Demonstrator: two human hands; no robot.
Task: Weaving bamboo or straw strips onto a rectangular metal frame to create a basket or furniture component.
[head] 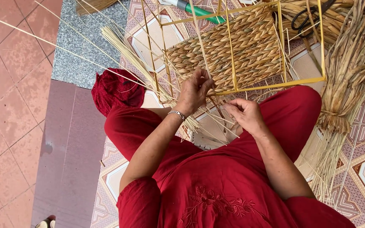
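Observation:
A yellow wire frame (275, 86) holds a partly woven panel of braided straw (237, 46). It rests against my knees, which are in red trousers. My left hand (195, 90), with a silver bracelet at the wrist, pinches a pale straw strand (201, 42) at the panel's lower edge. My right hand (246, 114) is just below the frame and grips thin straw strands near my lap. Long loose strands (119, 46) fan out to the left from the frame.
A thick bundle of dried straw (351, 71) lies at the right on the patterned tile floor. Black scissors (313, 17) rest on straw at the top right. A green-handled tool (199, 10) lies at the top. A red cloth (117, 90) sits left of my knee.

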